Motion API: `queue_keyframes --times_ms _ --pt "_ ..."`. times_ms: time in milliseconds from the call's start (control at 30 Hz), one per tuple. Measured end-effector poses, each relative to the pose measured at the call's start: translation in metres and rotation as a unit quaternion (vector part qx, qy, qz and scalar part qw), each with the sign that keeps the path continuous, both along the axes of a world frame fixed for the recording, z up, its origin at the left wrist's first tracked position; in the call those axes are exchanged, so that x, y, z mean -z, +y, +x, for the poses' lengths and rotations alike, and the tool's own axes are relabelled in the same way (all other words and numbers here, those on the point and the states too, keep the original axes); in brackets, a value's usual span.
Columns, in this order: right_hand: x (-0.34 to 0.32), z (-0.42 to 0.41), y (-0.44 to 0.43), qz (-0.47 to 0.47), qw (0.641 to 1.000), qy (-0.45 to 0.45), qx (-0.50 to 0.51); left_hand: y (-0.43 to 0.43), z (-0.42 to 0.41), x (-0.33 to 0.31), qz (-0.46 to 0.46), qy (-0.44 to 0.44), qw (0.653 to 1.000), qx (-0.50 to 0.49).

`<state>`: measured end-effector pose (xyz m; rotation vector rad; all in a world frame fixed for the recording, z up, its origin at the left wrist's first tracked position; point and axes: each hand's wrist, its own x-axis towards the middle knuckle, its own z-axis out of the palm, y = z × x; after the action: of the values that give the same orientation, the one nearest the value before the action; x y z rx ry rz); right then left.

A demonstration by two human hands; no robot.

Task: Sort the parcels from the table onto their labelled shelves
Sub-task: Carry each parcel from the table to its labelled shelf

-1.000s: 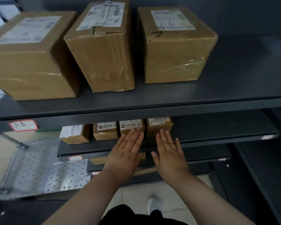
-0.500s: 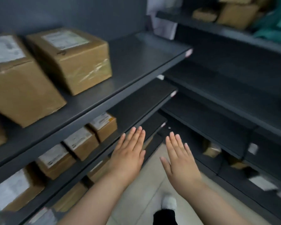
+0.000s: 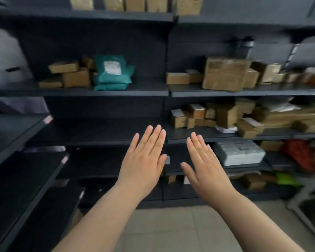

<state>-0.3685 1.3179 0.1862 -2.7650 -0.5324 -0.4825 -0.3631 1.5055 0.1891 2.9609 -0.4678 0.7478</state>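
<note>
Both flat hands, left hand (image 3: 144,160) and right hand (image 3: 205,166), before parcel shelves (image 3: 105,91)

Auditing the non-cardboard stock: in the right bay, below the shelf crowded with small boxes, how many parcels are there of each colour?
Grey wrapped parcel: 1
Red parcel: 1
Bright green parcel: 1
Total: 3

The left hand (image 3: 142,160) and the right hand (image 3: 205,166) hover flat in open air before dark shelving. Ahead left, a shelf board (image 3: 98,131) offers open room. To its right, brown boxes (image 3: 207,115) crowd the board; a grey wrapped parcel (image 3: 239,151) fills the level below.
</note>
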Motion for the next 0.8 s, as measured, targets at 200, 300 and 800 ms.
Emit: queue_keyframes --times_ms 200,300,800 --pt "-0.023 -0.019 -0.165 -0.018 0.995 -0.015 0.1 -0.178 0.025 -0.026 -0.073 0.012 0.986 0.146" --pt "-0.027 -0.042 -0.243 -0.004 0.987 -0.013 0.161 -0.264 0.031 -0.027 -0.072 0.003 0.977 0.201" --pt "-0.011 -0.123 -0.496 0.078 0.897 0.043 0.433 -0.56 0.059 -0.009 -0.066 0.04 0.9 0.429"
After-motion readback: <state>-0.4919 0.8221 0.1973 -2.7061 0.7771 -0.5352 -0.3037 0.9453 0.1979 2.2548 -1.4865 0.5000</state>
